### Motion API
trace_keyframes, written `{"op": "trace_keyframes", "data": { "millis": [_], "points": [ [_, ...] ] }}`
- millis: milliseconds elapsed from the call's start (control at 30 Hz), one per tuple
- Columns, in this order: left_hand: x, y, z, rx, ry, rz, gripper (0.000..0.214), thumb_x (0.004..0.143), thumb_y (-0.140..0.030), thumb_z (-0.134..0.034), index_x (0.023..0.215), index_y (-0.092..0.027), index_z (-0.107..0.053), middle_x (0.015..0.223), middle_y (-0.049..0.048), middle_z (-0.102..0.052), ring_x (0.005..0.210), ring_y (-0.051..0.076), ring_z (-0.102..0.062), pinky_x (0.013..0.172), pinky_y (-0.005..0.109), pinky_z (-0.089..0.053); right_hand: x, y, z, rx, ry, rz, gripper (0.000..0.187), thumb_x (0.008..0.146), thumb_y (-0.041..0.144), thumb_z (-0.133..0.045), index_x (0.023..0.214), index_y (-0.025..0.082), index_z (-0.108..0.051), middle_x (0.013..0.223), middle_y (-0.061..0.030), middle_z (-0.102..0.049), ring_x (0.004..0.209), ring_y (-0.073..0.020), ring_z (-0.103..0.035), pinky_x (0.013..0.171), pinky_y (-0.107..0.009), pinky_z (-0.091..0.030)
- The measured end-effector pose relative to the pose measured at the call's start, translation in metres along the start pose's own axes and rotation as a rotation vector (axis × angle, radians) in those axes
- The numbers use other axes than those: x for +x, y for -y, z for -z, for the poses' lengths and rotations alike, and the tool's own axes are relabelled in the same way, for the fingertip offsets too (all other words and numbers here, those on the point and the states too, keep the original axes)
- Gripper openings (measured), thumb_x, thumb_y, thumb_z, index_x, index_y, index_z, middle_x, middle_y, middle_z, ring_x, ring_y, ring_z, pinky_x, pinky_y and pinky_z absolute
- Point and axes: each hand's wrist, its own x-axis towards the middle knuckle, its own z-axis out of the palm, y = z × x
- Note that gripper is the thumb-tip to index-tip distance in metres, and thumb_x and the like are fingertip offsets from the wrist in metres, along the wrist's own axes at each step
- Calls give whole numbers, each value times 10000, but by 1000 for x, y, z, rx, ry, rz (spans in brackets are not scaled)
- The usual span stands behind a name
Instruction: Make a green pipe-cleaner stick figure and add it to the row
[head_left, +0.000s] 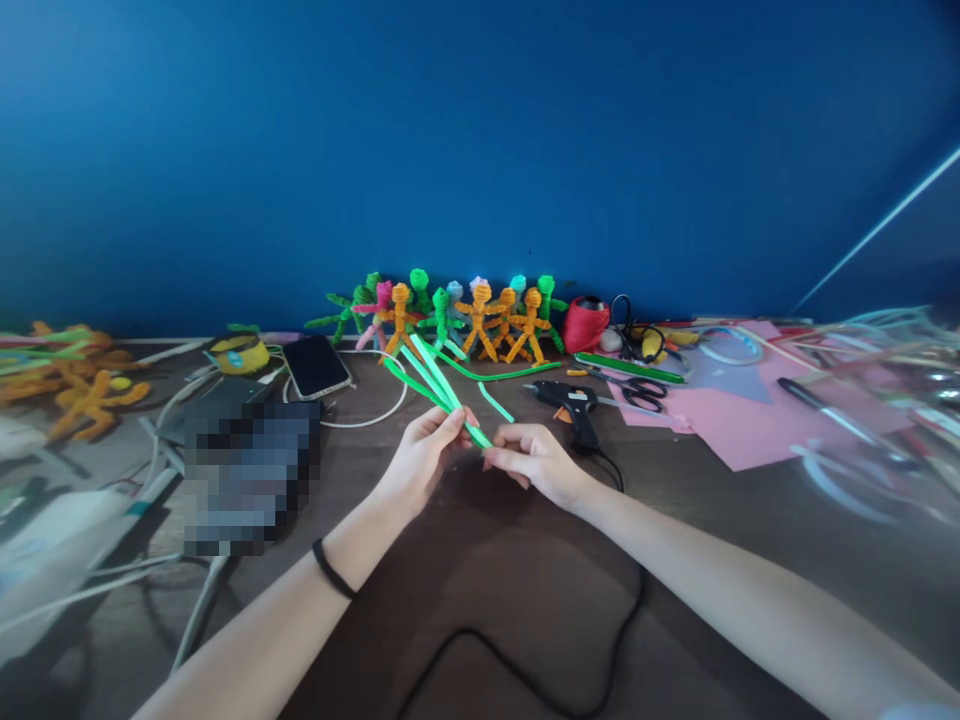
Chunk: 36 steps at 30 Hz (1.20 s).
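Observation:
My left hand (424, 452) is closed around a bundle of light green pipe cleaners (429, 380) that fan out up and to the left over the brown table (480, 600). My right hand (531, 460) pinches the lower end of the same bundle, fingertips meeting the left hand's. One short green piece (496, 402) pokes out to the right of the bundle. A black band sits on my left wrist.
A row of pipe-cleaner figures (480, 318) in orange, green and pink stands against the blue wall. A black glue gun (574, 408) lies just right of my hands, its cord trailing toward me. Scissors (641, 392), pink paper (750, 420), a phone (315, 366) and cables surround them.

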Motion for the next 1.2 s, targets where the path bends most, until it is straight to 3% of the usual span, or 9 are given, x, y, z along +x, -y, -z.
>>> {"op": "trace_keyframes", "data": {
  "millis": [367, 633, 833, 1200],
  "points": [
    [2, 5, 4, 49, 36, 35, 218, 686, -340, -678, 728, -130, -637, 661, -4, -575, 597, 69, -501, 603, 190, -417, -2, 1, -3, -23, -36, -40, 243, 737, 304, -536, 551, 148, -513, 395, 74, -307, 378, -45, -267, 408, -218, -170],
    [-5, -3, -3, 765, 59, 14, 314, 706, -446, -599, 650, -143, -539, 487, -51, -441, 458, 75, -384, 437, 214, -270, -9, 1, -9, -306, -124, 93, 235, 776, 250, -487, 566, 146, -487, 504, 41, -365, 505, -74, -326, 494, -224, -246],
    [-10, -10, -9, 612, 233, 115, 370, 751, -474, -522, 572, -167, -417, 445, -79, -296, 400, 44, -249, 392, 212, -153, -11, 6, -9, -254, -28, 155, 206, 814, 252, -460, 684, 130, -564, 588, 24, -441, 564, -79, -367, 532, -208, -292],
    [-8, 3, -12, 208, 78, 336, 380, 797, -342, -480, 502, -176, -308, 409, -99, -209, 334, 10, -155, 355, 175, -76, -10, 1, -12, -506, -128, 250, 271, 862, 282, -383, 615, 169, -395, 511, 51, -345, 466, -59, -317, 474, -197, -248]
  ]
}}
